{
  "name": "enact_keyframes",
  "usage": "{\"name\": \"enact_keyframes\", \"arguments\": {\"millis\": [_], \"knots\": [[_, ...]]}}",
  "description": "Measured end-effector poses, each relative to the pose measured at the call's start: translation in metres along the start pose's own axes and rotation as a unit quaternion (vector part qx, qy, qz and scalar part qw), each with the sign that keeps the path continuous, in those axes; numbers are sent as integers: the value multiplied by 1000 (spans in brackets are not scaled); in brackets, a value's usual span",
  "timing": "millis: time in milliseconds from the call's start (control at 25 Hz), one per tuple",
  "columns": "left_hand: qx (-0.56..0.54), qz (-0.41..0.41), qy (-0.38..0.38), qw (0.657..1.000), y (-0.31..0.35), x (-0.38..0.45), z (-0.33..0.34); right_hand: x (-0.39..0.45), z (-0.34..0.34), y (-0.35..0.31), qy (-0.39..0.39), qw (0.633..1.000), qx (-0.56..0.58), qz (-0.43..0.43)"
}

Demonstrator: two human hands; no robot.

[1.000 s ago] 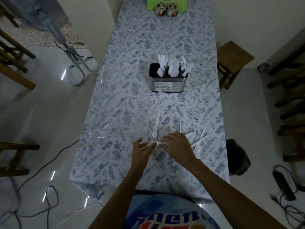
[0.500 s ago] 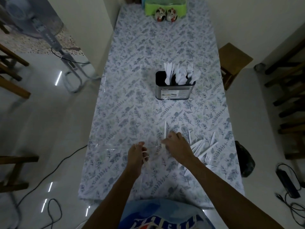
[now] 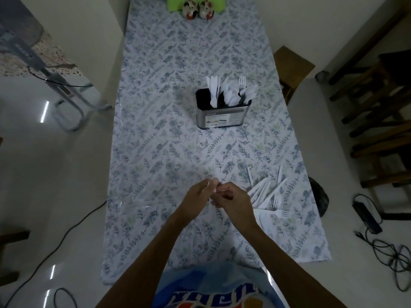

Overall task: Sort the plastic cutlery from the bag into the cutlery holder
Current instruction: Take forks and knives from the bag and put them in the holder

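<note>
Where compartments divide it, cutlery holder (image 3: 222, 114) — white cutlery (image 3: 231, 94).

holder (image 3: 223, 115): brushed metal | cutlery (image 3: 265, 193): white plastic | tablecloth (image 3: 173, 138): glossy floral | floor (image 3: 44, 174): shiny

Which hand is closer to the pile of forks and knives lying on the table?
The right hand. It sits just beside the loose cutlery pile, almost at its near edge. The left hand is on the far side of the right hand, farther from the pile.
</note>
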State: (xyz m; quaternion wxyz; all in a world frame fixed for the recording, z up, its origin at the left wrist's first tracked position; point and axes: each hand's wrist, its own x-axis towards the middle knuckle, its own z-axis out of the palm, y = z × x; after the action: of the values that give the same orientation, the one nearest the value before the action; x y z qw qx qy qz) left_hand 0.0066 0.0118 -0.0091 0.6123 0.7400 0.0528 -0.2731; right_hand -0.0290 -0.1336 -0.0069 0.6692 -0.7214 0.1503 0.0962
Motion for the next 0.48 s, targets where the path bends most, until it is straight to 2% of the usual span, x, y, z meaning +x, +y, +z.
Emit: {"name": "enact_keyframes", "arguments": {"millis": [80,120,200,280,360,480], "knots": [[-37,-12,30,999,-9,-3,4,-2,-4,1,-48,989,-106,-93],[-75,-40,63,994,-15,-4,5,3,-10,2,-67,968,-191,-151],[-203,-108,124,965,-26,-5,4,24,-37,8,-49,904,-364,-221],[-263,-151,158,940,-32,-7,-1,46,-73,17,-13,830,-514,-217],[-241,-158,160,944,-32,-8,-3,57,-100,28,-49,762,-624,-167],[-255,-154,147,943,-25,-4,-3,58,-106,36,-86,732,-657,-158]]}}
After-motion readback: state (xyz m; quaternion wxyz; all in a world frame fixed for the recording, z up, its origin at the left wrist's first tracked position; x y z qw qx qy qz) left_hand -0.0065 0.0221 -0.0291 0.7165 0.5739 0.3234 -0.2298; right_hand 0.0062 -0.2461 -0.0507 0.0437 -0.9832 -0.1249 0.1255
